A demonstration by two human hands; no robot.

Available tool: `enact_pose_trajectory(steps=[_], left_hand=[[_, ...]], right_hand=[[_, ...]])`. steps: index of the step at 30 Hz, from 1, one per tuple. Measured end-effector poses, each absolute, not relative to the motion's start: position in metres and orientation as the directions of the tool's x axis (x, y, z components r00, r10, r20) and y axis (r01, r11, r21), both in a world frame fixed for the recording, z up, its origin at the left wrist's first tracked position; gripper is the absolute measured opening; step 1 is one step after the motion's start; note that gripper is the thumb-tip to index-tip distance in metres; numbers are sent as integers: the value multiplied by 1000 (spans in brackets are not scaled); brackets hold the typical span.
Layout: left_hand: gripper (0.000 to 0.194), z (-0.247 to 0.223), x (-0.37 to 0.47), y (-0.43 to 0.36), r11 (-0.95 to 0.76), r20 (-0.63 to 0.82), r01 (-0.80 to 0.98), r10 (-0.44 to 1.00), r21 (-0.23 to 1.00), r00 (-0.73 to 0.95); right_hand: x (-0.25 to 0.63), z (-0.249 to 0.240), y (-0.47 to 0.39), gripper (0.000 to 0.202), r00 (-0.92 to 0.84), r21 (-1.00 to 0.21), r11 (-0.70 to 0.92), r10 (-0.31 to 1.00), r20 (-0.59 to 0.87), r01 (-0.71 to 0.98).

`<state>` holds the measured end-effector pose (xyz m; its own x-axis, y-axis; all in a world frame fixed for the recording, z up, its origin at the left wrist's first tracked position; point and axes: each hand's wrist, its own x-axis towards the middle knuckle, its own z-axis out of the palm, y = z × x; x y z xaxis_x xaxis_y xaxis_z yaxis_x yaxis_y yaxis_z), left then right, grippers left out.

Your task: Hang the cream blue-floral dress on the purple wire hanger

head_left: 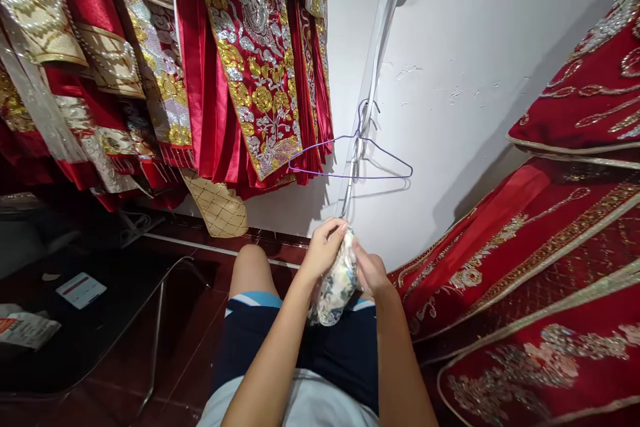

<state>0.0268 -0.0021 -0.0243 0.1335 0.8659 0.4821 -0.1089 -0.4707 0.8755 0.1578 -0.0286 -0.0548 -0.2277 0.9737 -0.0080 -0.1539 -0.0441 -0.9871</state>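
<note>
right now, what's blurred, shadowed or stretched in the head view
Head view, centre: the right hand looks slightly blurred, the hanger casts a shadow on the wall; head view, lower left: black table is dim; head view, right edge: red garments look stretched.

Fabric bundle [339, 288] above the lap [345, 355], hanger [359, 136] beyond, garments [265, 80] left and right, table [103, 327] lower left

The wall [450, 33] is bright, shadowed beside the hanger [359, 137]; lower left dim.
</note>
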Motion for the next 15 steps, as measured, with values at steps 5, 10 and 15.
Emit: enact_pose_trajectory(steps=[5, 10, 15], left_hand=[[32, -35, -1, 7, -358, 378, -151, 916, 921, 135], [38, -52, -30, 2, -240, 92, 142, 754, 960, 650], [40, -57, -75, 24, -368, 122, 448, 864, 815, 488]], right_hand=[[156, -20, -26, 34, -392, -987, -156, 911, -126, -47], [182, 33, -16, 41, -315, -996, 9, 948, 36, -84], [223, 61, 26, 19, -237, -914, 267, 951, 199, 306]])
